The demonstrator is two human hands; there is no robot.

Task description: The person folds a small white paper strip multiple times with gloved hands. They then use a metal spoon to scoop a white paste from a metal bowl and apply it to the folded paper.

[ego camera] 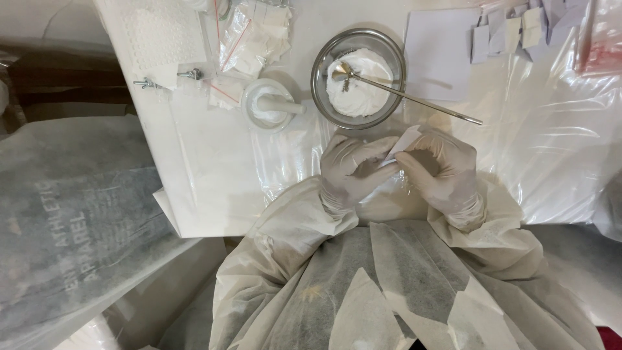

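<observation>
We see both gloved hands meeting just below the glass bowl [317, 78], near the table's [214, 181] front edge. The left hand [352, 170] and the right hand [440, 167] pinch a small folded piece of white paper [403, 141] between their fingertips, one at each side, the paper tilted up toward the bowl. The bowl holds a mound of white powder [363, 91], and a long metal spoon [402, 94] rests in it, its handle lying across the rim and pointing to the right. Just left of the bowl stands a small white mortar [262, 104] with a pestle [288, 107] lying in it. More cut paper squares [518, 29] lie at the far right of the table, and clear plastic sheeting [557, 142] covers the surface there.
</observation>
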